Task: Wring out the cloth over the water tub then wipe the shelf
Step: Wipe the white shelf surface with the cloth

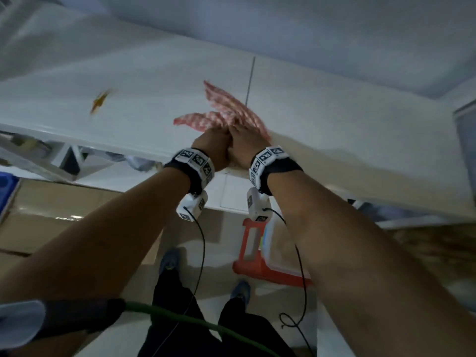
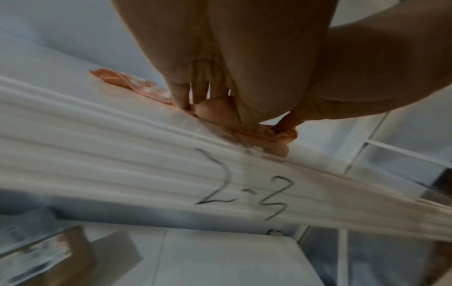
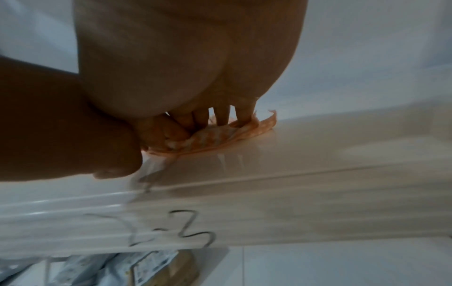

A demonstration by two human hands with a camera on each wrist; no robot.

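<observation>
A red-and-white checked cloth point(image 1: 226, 109) lies spread on the white shelf top point(image 1: 128, 99). Both hands sit side by side on its near end, touching each other. My left hand point(image 1: 215, 136) presses down on the cloth point(image 2: 146, 90) with straight fingers point(image 2: 181, 96). My right hand point(image 1: 244, 135) does the same, its fingers point(image 3: 221, 116) flat on the bunched cloth point(image 3: 220, 135). The shelf's front edge point(image 2: 146, 164) carries a handwritten "2-3". The water tub point(image 1: 251, 243), clear with an orange rim, stands on the floor below my right forearm.
A blurred orange-brown mark point(image 1: 99, 101) is on the shelf top to the left of the cloth. Cardboard boxes point(image 1: 51, 202) and a blue item point(image 1: 7, 191) sit under the shelf at left. My feet and a green hose point(image 1: 193, 320) are on the floor.
</observation>
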